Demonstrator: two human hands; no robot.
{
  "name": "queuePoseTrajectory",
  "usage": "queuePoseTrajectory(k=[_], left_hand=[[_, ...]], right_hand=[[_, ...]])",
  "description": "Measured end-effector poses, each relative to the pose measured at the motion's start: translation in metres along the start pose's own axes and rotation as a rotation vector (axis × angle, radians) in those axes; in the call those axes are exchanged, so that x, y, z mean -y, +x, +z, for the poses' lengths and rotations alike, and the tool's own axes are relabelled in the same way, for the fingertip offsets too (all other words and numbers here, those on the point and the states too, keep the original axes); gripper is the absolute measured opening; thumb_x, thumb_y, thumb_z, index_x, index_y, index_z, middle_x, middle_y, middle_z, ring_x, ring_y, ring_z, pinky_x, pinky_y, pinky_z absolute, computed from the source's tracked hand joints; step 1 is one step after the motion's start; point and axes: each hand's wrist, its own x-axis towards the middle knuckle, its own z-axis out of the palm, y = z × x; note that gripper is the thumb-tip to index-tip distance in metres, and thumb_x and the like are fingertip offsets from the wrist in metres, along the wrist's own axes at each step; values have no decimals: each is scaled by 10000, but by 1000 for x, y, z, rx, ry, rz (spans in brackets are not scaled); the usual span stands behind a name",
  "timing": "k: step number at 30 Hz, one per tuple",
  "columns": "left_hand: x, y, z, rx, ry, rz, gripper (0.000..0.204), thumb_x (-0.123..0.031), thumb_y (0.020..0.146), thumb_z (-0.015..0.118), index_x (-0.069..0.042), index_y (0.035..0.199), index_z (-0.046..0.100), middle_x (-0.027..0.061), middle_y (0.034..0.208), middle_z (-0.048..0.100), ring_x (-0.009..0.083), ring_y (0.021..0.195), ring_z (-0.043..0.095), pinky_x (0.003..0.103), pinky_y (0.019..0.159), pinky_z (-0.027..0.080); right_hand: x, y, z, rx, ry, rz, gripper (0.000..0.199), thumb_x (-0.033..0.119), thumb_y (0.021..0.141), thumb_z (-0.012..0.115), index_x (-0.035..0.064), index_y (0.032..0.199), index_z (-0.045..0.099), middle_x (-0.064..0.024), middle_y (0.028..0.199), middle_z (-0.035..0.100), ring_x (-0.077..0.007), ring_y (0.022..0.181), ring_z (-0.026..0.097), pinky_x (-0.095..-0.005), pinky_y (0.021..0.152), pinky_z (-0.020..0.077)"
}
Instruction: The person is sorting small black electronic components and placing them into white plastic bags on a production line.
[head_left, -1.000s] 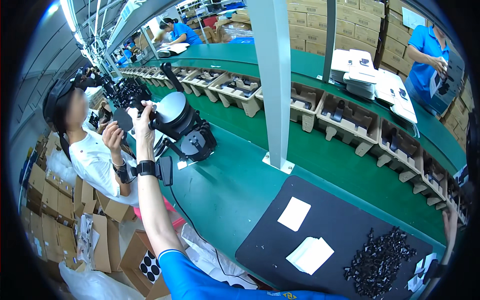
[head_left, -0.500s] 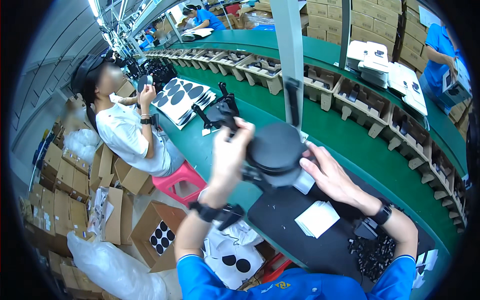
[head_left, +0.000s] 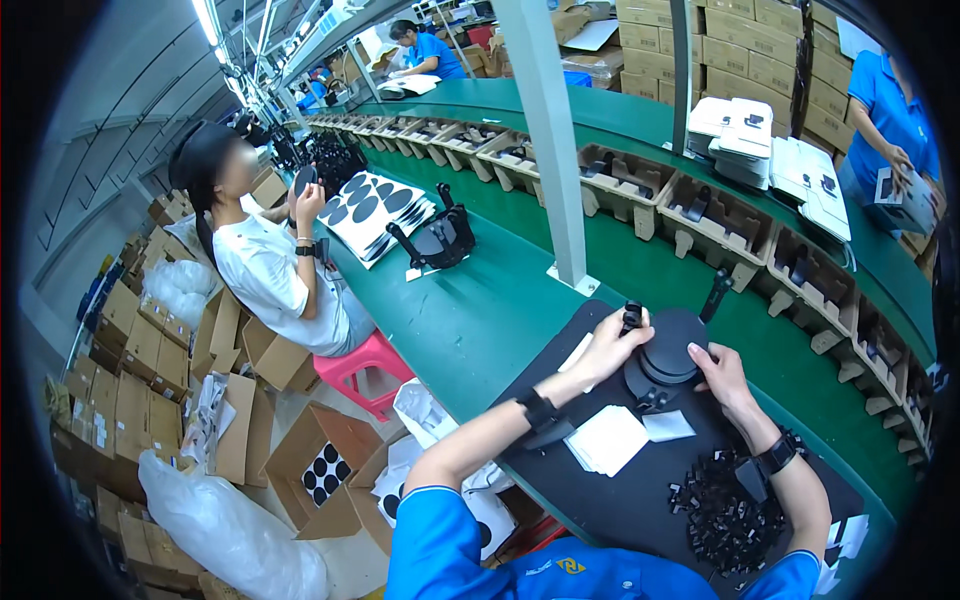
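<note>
A round black headset-like device (head_left: 668, 358) is held down on the black work mat (head_left: 600, 500) at the near right edge of the green bench (head_left: 480, 310). Its left arm is clasped by the left hand (head_left: 612, 345) — fingers wrapped around it — while the right hand (head_left: 722, 378) is pressed against its right rim, fingers curled on it. Just near of it white paper sheets (head_left: 608, 440) are laid; farther right, a pile of small black parts (head_left: 725, 505). To the far left, a seated person in white (head_left: 268, 270) is seen beside sheets of black oval pads (head_left: 375, 208).
</note>
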Motion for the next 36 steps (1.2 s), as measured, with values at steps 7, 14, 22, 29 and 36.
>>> queuePoseTrajectory(k=[7, 14, 22, 29, 36], left_hand=[[-56, 18, -13, 465, 399, -17, 173, -164, 907, 563, -20, 1003, 565, 45, 930, 629, 132, 918, 586, 289, 849, 461], [-146, 10, 39, 544, 988, 309, 215, -211, 895, 556, -7, 958, 536, 169, 841, 633, 319, 800, 627, 371, 716, 492], [-136, 48, 120, 394, 1039, 334, 274, -227, 874, 584, 23, 979, 543, 226, 818, 632, 372, 794, 628, 419, 677, 500], [-161, 82, 213, 297, 562, 83, 235, -111, 955, 460, 51, 1120, 502, 122, 967, 640, 147, 768, 627, 253, 700, 517], [-146, 132, 303, 301, 568, 266, 215, -134, 955, 472, 44, 1069, 514, 110, 898, 607, 136, 774, 619, 259, 636, 556]], right_hand=[[-3, 6, -6, 150, 495, 181, 335, 307, 881, 595, 35, 1077, 599, -9, 823, 586, -91, 686, 547, -188, 477, 498], [30, 0, -39, 9, 648, 66, 286, 321, 912, 568, 49, 977, 633, 3, 823, 622, -52, 738, 558, -220, 623, 462], [-54, 0, -168, -607, 211, -441, 330, 252, 936, 488, -40, 1081, 536, -113, 892, 599, -202, 873, 547, -308, 806, 437], [-231, -27, -373, -349, 1008, 327, 282, 100, 838, 613, -42, 1075, 557, -132, 994, 614, -228, 910, 618, -414, 754, 516], [-331, -41, -472, -958, -277, 183, 534, 139, 725, 689, -50, 1169, 460, -286, 1062, 581, -393, 945, 601, -419, 817, 484]])
